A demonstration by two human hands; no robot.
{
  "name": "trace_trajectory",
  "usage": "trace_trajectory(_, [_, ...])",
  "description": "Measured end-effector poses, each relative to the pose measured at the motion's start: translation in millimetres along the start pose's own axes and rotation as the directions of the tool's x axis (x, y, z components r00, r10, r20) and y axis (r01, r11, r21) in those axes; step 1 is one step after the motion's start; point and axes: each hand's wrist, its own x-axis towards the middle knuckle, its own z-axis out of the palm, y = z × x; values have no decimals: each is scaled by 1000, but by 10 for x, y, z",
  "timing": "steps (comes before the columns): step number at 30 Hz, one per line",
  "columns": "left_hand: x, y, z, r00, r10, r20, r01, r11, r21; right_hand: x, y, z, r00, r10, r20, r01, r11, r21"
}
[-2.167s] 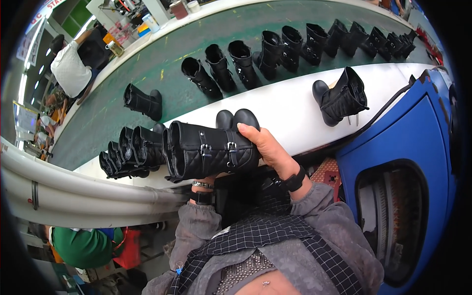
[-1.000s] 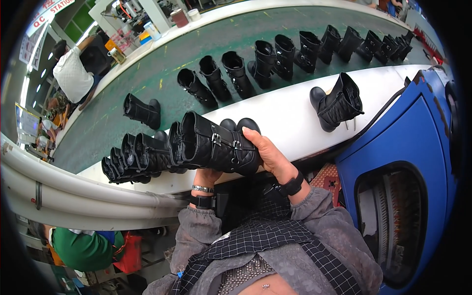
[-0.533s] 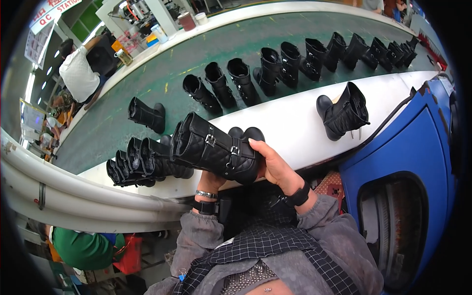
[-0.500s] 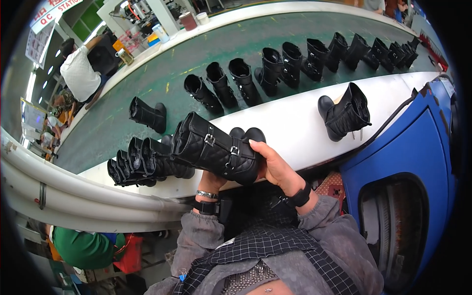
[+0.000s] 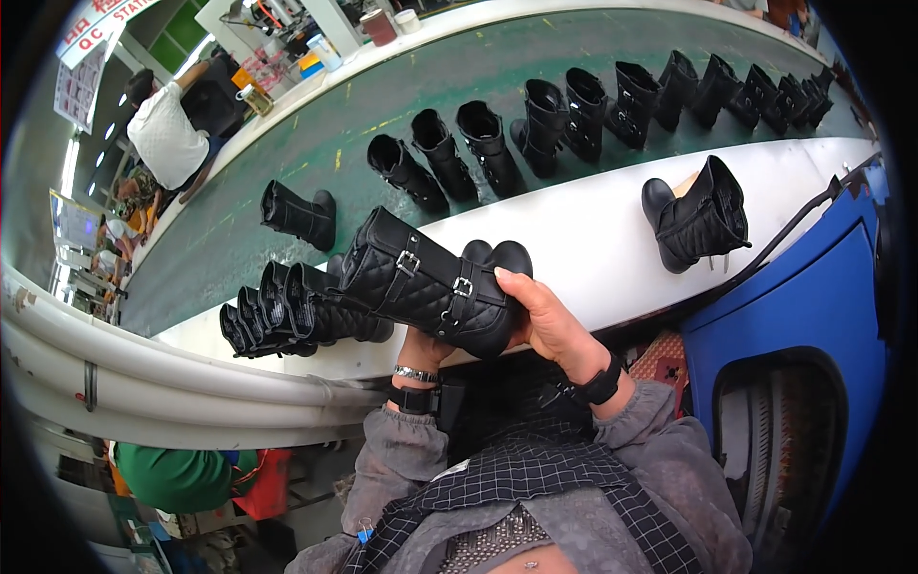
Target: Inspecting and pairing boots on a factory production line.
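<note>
Black quilted boots held up in both hands above the white desk.

Curled fingers [image 5: 521, 287] of the right hand [image 5: 553, 323] clamp the soles and heels of a pair of black boots [image 5: 430, 287]; the left hand [image 5: 421, 346] is under the shafts, mostly hidden, so whether it grips cannot be told. The pair lies tilted, shaft openings toward the left, rounded glossy toes to the right. The shafts are matte, diamond-stitched leather-like material, each crossed by a smooth strap with a square silver buckle. Just left of it, a cluster of similar boots [image 5: 287, 320] lies on the smooth white desk [image 5: 593, 239]; one upright boot [image 5: 696, 218] stands well apart to the right. Beyond runs a green conveyor belt [image 5: 382, 105] carrying a row of boots [image 5: 574, 115].
</note>
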Motion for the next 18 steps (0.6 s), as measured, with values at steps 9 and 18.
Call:
trace_trajectory(9, [4, -4, -8, 996, -80, -27, 83, 989, 122, -4, 20, -60, 1000, 11, 0, -11, 1000, 29])
trace_trajectory(18, [164, 316, 234, 983, -141, 121, 171, 435, -884, 16, 57, -106, 1000, 5, 0, -5, 998, 60])
